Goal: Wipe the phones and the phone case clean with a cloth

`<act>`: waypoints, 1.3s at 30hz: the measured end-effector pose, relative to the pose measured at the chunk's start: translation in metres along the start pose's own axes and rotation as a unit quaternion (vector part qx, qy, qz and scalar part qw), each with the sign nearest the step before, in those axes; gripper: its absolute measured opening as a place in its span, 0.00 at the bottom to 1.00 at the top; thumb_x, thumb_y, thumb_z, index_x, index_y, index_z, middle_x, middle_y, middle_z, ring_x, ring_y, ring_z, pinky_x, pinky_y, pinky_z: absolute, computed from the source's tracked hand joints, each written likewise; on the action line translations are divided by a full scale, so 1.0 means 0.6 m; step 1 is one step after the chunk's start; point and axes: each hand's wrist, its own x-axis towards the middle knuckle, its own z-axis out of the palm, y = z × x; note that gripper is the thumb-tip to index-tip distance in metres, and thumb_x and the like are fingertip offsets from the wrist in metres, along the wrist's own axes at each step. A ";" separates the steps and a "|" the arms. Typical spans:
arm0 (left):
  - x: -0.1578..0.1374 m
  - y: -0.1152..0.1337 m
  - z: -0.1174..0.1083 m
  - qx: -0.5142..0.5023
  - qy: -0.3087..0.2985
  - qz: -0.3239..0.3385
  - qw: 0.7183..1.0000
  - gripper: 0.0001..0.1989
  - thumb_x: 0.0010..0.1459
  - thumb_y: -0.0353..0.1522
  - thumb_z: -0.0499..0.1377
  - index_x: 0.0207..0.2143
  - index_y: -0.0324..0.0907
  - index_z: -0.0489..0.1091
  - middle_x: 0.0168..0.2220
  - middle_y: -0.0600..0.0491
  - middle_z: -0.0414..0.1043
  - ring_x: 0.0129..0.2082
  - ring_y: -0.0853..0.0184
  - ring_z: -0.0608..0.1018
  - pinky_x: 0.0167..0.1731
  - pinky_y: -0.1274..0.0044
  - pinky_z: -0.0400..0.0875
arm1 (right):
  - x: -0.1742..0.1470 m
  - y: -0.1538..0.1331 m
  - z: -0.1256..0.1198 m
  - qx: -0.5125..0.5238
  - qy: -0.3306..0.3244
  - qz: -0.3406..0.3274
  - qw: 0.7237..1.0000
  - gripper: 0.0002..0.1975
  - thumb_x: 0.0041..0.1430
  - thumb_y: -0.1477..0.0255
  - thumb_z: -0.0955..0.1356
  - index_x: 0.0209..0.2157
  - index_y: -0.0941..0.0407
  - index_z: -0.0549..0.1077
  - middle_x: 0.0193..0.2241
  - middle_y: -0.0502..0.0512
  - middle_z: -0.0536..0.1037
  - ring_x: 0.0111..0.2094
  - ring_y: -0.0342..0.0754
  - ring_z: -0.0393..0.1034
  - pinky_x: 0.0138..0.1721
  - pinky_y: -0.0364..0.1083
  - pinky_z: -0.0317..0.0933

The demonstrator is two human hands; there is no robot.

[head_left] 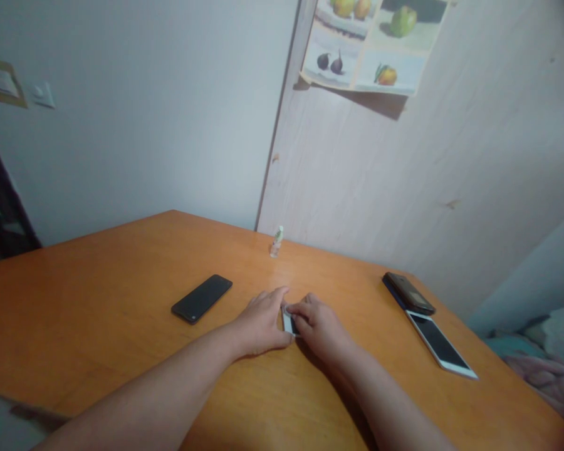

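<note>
A small white-edged phone with a dark screen [288,324] lies on the wooden table between my hands. My left hand [263,322] holds it from the left side, thumb at the near edge and fingers at the far edge. Over its right part rests my right hand [323,327], fingers curled and pressed together on the screen. Whatever those fingers may pinch is hidden or too small to name. Much of the phone is covered by the right hand.
A black phone [203,299] lies to the left. A small clear bottle [276,243] stands near the table's [113,300] back edge. On the right are a dark brown wallet-like case [410,293] and a larger white device with a dark screen [442,346].
</note>
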 end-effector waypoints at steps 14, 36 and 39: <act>0.000 0.001 -0.004 -0.017 -0.007 -0.001 1.000 0.50 0.42 0.37 0.65 0.67 0.41 0.49 0.55 0.43 0.70 0.56 0.51 0.72 0.56 0.64 0.66 | -0.003 0.004 -0.013 0.015 -0.027 -0.014 0.999 0.13 0.61 0.77 0.65 0.40 0.51 0.80 0.33 0.52 0.70 0.35 0.44 0.67 0.36 0.42 0.57; 0.001 0.001 -0.010 -0.002 -0.017 0.027 0.999 0.37 0.44 0.38 0.66 0.59 0.43 0.63 0.57 0.45 0.69 0.57 0.51 0.70 0.57 0.64 0.64 | -0.026 0.003 -0.027 0.048 -0.001 0.040 0.998 0.05 0.55 0.77 0.67 0.29 0.56 0.75 0.31 0.51 0.74 0.33 0.44 0.67 0.35 0.41 0.57; 0.001 0.003 -0.013 0.000 -0.021 0.029 0.999 0.34 0.45 0.39 0.65 0.57 0.43 0.65 0.55 0.45 0.70 0.55 0.52 0.71 0.55 0.65 0.66 | -0.027 -0.009 -0.024 0.058 -0.028 -0.005 0.998 0.05 0.55 0.77 0.67 0.29 0.55 0.75 0.32 0.51 0.74 0.34 0.43 0.67 0.35 0.41 0.57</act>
